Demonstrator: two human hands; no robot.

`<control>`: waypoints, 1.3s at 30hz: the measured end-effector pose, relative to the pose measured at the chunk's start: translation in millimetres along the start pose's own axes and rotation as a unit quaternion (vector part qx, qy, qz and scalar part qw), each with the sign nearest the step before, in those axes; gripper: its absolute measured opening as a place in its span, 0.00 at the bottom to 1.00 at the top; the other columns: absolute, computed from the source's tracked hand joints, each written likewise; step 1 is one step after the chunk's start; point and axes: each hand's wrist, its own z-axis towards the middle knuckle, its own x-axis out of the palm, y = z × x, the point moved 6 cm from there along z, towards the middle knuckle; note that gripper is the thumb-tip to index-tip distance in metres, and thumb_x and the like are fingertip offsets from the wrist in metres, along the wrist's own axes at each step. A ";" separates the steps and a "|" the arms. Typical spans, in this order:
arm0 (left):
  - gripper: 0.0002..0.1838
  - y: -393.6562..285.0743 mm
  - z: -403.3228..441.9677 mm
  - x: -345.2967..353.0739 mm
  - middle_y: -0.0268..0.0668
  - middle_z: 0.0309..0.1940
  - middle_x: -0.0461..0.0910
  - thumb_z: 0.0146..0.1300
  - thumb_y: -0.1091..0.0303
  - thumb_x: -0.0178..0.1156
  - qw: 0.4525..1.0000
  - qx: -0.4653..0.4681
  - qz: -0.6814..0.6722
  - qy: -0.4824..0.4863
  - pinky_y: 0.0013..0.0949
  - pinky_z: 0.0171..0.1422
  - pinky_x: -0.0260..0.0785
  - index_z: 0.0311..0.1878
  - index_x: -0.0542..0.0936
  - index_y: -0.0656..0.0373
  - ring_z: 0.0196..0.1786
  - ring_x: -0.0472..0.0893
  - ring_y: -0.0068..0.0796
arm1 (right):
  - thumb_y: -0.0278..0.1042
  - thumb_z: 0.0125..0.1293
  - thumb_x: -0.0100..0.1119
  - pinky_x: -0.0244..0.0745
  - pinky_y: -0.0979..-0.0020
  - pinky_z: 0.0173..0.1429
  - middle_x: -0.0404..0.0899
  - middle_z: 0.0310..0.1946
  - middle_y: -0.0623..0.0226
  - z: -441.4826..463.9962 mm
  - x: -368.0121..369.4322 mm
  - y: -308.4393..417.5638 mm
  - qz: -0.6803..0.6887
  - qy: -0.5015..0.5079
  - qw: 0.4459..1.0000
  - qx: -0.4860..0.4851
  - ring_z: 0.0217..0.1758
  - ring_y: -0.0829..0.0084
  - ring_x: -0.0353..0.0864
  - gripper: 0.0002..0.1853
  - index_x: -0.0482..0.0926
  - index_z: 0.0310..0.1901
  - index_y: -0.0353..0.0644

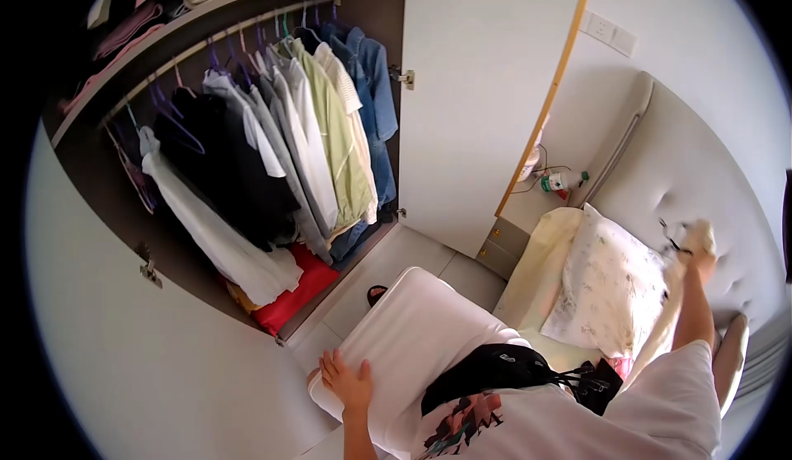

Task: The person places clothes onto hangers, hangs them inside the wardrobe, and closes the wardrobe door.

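Note:
My left hand (348,380) lies flat with spread fingers on the pale padded bench or bed end (421,320). Out to the right, my right hand (700,250) is raised in front of the padded headboard (693,155), its fingers closed and blurred. A thin dark-and-white item (676,235), perhaps a hanger or cord, shows beside that hand, and light cloth hangs below it. Between the hands are a floral pillow (606,283) and a black bag (487,377) at my waist.
Clothes (239,146) hang in an open wardrobe, with red fabric (305,291) at its bottom. One white door (487,89) stands open by the bedside. A bottle (563,181) is near the headboard, and a dark slipper (377,294) is on the floor.

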 end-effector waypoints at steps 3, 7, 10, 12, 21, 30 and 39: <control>0.28 11.0 0.1 13.5 0.51 0.46 0.73 0.51 0.49 0.59 0.995 -0.017 0.027 0.098 0.56 0.55 0.55 0.47 0.69 0.62 0.53 0.68 0.49 | 0.39 0.53 0.45 0.67 0.57 0.50 0.76 0.40 0.46 -12.5 34.0 72.4 0.104 -0.098 0.985 -0.101 0.46 0.51 0.74 0.19 0.74 0.41 0.33; 0.26 -7.2 -6.0 20.0 0.55 0.36 0.76 0.54 0.47 0.56 0.937 -0.083 -0.072 0.331 0.47 0.47 0.65 0.42 0.72 0.64 0.43 0.74 0.54 | 0.35 0.52 0.45 0.67 0.57 0.46 0.76 0.36 0.45 -56.7 -21.5 205.4 0.288 -0.023 0.951 -0.111 0.42 0.49 0.75 0.17 0.77 0.40 0.35; 0.24 -34.7 -18.1 10.2 0.55 0.30 0.77 0.56 0.48 0.55 0.924 -0.011 -0.079 0.375 0.44 0.41 0.68 0.38 0.74 0.64 0.37 0.75 0.55 | 0.29 0.50 0.43 0.65 0.66 0.34 0.75 0.23 0.59 -68.6 -43.8 273.3 0.488 0.100 0.862 -0.091 0.27 0.68 0.71 0.14 0.77 0.31 0.30; 0.23 -39.9 -25.6 13.4 0.54 0.30 0.77 0.56 0.50 0.55 0.914 0.005 -0.111 0.390 0.44 0.42 0.68 0.39 0.74 0.64 0.37 0.76 0.54 | 0.30 0.54 0.42 0.62 0.70 0.30 0.71 0.22 0.67 -90.3 -63.5 314.4 0.647 0.143 0.749 -0.014 0.25 0.76 0.66 0.13 0.75 0.32 0.30; 0.34 -152.4 74.6 -82.4 0.47 0.54 0.67 0.51 0.57 0.65 0.937 0.023 -0.298 0.180 0.37 0.53 0.65 0.58 0.64 0.62 0.53 0.71 0.40 | 0.34 0.60 0.47 0.72 0.65 0.49 0.74 0.42 0.60 -205.3 -151.5 479.2 0.809 0.464 0.357 -0.046 0.43 0.67 0.75 0.16 0.70 0.47 0.34; 0.51 -238.8 198.2 -234.4 0.45 0.54 0.66 0.47 0.59 0.70 0.869 -0.015 -0.472 -0.148 0.28 0.52 0.65 0.66 0.46 0.62 0.51 0.69 0.28 | 0.40 0.61 0.42 0.71 0.58 0.53 0.76 0.45 0.58 -327.0 -309.8 586.0 0.757 0.643 -0.019 -0.116 0.47 0.62 0.75 0.18 0.74 0.46 0.37; 0.08 -153.9 188.9 -325.6 0.23 0.19 0.70 0.53 0.67 0.63 0.865 -0.066 -0.456 -0.197 0.19 0.19 0.48 0.33 0.78 0.60 0.18 0.60 0.11 | 0.35 0.61 0.46 0.69 0.58 0.56 0.76 0.46 0.60 -419.7 -278.9 635.5 0.762 0.635 -0.042 -0.124 0.50 0.64 0.75 0.15 0.73 0.47 0.39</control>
